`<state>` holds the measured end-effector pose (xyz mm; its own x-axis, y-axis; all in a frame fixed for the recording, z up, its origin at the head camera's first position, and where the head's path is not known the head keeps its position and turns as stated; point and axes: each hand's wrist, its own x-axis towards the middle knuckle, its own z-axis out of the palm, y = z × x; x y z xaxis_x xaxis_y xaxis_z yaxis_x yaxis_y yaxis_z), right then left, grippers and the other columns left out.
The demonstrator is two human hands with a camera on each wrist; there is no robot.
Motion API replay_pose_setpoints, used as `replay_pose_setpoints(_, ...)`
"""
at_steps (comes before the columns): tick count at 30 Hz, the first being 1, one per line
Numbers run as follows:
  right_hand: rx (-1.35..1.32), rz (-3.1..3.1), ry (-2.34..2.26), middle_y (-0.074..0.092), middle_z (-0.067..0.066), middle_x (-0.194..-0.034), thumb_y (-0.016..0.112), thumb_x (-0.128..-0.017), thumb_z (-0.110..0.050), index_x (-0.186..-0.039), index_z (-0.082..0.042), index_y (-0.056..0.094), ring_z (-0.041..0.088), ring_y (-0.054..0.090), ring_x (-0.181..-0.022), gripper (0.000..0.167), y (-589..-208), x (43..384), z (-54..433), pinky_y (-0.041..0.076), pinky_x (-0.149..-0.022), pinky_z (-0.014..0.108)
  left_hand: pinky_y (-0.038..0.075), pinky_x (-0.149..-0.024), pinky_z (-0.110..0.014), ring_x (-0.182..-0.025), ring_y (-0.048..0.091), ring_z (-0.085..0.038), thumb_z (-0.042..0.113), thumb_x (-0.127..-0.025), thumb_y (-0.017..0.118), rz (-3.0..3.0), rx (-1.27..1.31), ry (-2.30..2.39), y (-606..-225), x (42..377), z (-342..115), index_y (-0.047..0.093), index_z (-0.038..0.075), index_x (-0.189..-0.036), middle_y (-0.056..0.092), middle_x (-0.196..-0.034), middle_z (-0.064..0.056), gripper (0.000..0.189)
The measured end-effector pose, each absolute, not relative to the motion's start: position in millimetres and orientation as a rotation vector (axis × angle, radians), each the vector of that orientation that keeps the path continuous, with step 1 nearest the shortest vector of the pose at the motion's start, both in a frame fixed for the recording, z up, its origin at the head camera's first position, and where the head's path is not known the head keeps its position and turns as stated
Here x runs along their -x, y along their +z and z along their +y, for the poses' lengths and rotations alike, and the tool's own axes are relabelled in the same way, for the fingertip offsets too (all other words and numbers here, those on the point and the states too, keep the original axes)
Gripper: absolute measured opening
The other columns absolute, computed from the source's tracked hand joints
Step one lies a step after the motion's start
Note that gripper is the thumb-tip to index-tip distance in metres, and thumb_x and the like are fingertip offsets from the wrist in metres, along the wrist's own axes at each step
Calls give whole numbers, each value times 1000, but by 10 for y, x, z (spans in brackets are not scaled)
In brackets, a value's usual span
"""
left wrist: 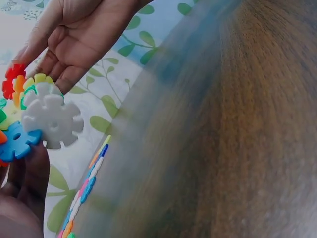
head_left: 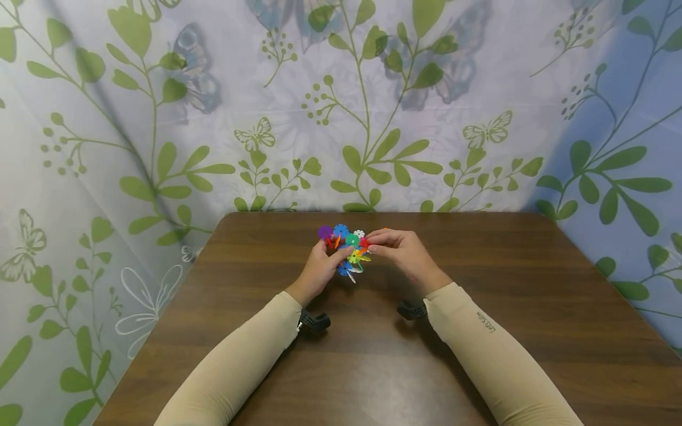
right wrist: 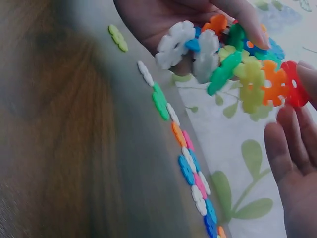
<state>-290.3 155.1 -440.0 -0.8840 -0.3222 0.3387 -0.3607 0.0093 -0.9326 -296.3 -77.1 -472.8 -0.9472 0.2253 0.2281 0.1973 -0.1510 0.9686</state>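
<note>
A cluster of interlocking plastic discs (head_left: 352,240), notched like flowers, is held above the table between both hands. Purple, blue, white, green, yellow, orange and red discs are joined in it. My left hand (head_left: 321,266) grips the cluster from the left, its thumb across the front. With thumb and fingertips, my right hand (head_left: 406,251) pinches a red disc (right wrist: 294,83) at the cluster's right end. That red disc touches an orange disc (right wrist: 273,83), which joins a yellow one. Two white discs (left wrist: 53,124) stick out on the near side. Some inner joints are hidden by fingers.
Loose discs (right wrist: 187,168) in several colours lie along the far part of the brown wooden table (head_left: 479,355); the hands mostly hide them in the head view. A leaf-patterned cloth (head_left: 341,118) hangs behind the table. Black devices (head_left: 315,321) sit under both wrists.
</note>
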Motion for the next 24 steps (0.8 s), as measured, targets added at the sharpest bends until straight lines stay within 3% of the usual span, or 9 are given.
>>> replay_pose_setpoints(5, -708, -2208, 2084, 72, 19, -122, 82, -94, -8, -114, 4, 79, 32, 66, -113, 23, -4405, 2904, 1499, 59, -89, 37, 57, -93, -33, -101, 69, -23, 12, -101, 73, 1986, -515, 2352, -4703, 2956, -772, 52, -5, -133, 67, -116, -16, 42)
replay_pose_setpoints(10, -687, -2153, 2173, 69, 26, -125, 80, -95, -4, -117, 12, 74, 34, 63, -118, 28, -4403, 2889, 1453, 58, -91, 35, 57, -92, -32, -101, 69, -23, 10, -101, 72, 1979, -515, 2367, -4676, 2947, -785, 52, -5, -132, 67, -116, -16, 40)
replay_pose_setpoints(14, -678, -2134, 2165, 71, 22, -123, 80, -94, -2, -114, 10, 76, 33, 63, -118, 24, -4404, 2887, 1430, 58, -90, 34, 57, -92, -33, -101, 69, -24, 9, -101, 72, 1988, -528, 2367, -4659, 2937, -798, 52, -4, -131, 66, -116, -17, 39)
replay_pose_setpoints(24, -706, -2153, 2153, 73, 17, -120, 82, -93, -5, -108, 3, 80, 33, 68, -111, 18, -4394, 2868, 1400, 59, -89, 36, 58, -90, -33, -97, 70, -23, 26, -103, 72, 1995, -442, 2389, -4623, 2926, -798, 56, -3, -129, 68, -113, -16, 42)
